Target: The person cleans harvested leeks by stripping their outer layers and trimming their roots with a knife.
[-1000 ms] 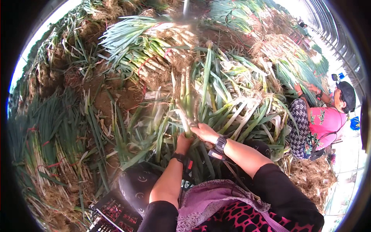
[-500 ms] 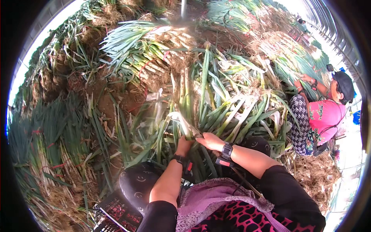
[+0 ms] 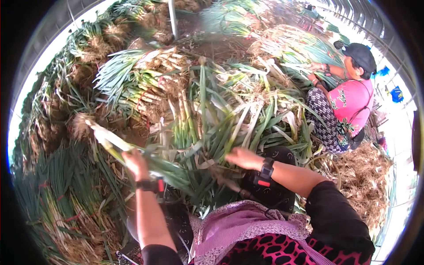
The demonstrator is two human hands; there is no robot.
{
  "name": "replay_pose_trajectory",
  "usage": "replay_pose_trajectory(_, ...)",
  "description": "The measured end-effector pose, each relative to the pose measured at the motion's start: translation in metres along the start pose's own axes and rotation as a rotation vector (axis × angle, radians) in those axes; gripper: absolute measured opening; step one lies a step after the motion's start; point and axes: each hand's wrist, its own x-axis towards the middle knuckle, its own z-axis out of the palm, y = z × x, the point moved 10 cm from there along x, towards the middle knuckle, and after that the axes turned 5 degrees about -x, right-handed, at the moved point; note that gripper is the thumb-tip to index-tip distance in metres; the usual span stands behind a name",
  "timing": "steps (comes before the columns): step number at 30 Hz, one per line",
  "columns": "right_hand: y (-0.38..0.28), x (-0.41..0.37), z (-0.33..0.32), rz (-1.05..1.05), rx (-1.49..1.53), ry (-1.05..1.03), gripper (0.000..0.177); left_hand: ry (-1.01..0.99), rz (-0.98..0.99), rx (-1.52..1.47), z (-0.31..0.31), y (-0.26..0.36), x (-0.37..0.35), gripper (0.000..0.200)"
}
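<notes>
My left hand (image 3: 136, 164) is closed around a green onion (image 3: 108, 138), held out to the left. Its white shank and brown roots point up and left, while its green leaves trail down to the right, blurred. Over the heap of loose green onions (image 3: 254, 119), near my right knee, is my right hand (image 3: 244, 158). Its fingers look curled together and are slightly smeared; what they hold, if anything, cannot be made out. Loose leaves lie just beneath it.
Tied bundles of green onions (image 3: 145, 79) lie ahead, and more bundles (image 3: 62, 198) are stacked at the left. A person in a pink top (image 3: 353, 101) sits at the right, handling onions. Brown root trimmings (image 3: 353, 194) are piled nearby. A pole (image 3: 172, 20) stands at the back.
My hands have moved apart from close together at the onion. The left has swung left and up with the green onion; the right has stayed near my knee. The view has shifted.
</notes>
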Motion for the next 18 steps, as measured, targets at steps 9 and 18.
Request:
replay_pose_trajectory(9, 0.113, 0.041, -0.029, 0.640, 0.092, 0.491, 0.057, -0.261, 0.197, 0.419, -0.014, 0.046, 0.001, 0.032)
replay_pose_trajectory(18, 0.131, 0.060, 0.002, 0.521, 0.377, 0.256, 0.052, -0.683, -0.147, -0.073, 0.055, -0.002, -0.029, 0.021)
